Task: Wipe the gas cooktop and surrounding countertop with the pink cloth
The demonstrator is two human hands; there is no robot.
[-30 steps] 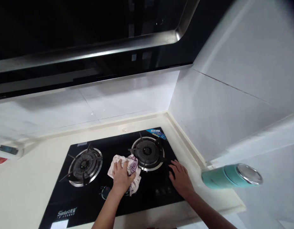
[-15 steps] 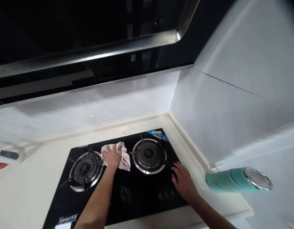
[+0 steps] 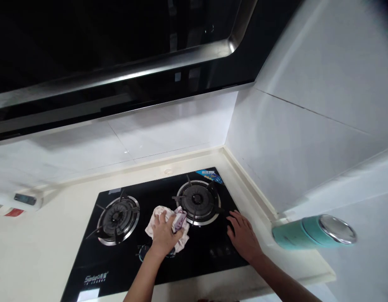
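Note:
My left hand (image 3: 164,237) presses down on a crumpled white cloth (image 3: 180,242) with purple print, its fingers bent over the fabric. The cloth lies on the black glass gas stove (image 3: 187,266), between the two burners and partly over a control knob. Close to the cloth's right side is the right burner (image 3: 197,200); the left burner (image 3: 117,216) stands farther off. My right hand (image 3: 243,235) rests at the stove's right edge with fingers stretched out, holding nothing.
A teal cylindrical flask (image 3: 294,233) with a silver lid stands right of the stove, near the tiled wall (image 3: 307,134). A black range hood (image 3: 118,98) overhangs the back. On the pale counter (image 3: 43,247) at left sits a white device (image 3: 38,199) with a dark display.
My left hand has slid the cloth toward me and to the right, from between the burners down over the control knob area. My right hand stays at the stove's edge.

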